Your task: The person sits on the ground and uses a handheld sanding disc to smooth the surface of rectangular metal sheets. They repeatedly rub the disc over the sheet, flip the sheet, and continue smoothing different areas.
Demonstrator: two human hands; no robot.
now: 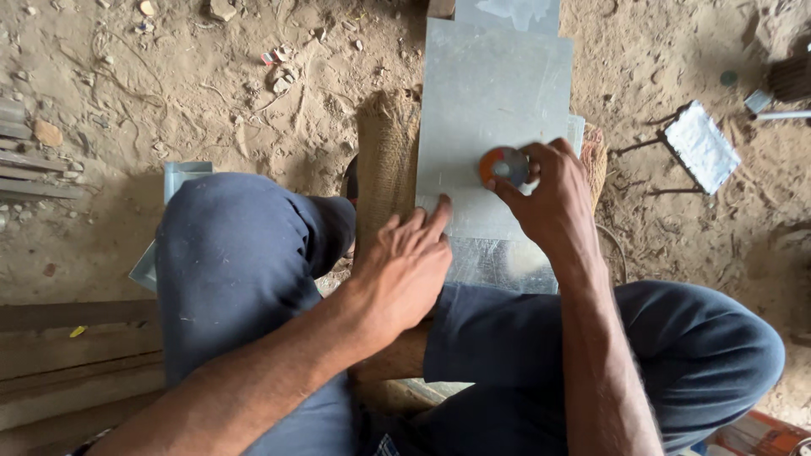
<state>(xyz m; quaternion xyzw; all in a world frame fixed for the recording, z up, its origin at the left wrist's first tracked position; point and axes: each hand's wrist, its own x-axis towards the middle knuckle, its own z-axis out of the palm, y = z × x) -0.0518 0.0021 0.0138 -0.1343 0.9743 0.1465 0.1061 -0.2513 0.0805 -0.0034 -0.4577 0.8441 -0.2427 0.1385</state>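
A grey metal sheet (490,93) lies on the sandy ground in front of me, resting partly on a strip of burlap (387,156). My right hand (553,198) grips a small round orange and grey disc (503,165) and holds it on the sheet near its right side. My left hand (404,262) hovers with fingers apart at the sheet's lower left edge, fingertips touching or nearly touching it. Both knees, in dark blue trousers, frame the lower half of the view.
A small rectangular metal piece (701,145) with dark wire legs lies on the sand to the right. Wooden planks (76,346) run along the lower left, more slats (25,160) at far left. Another metal sheet edge (182,177) shows under my left knee.
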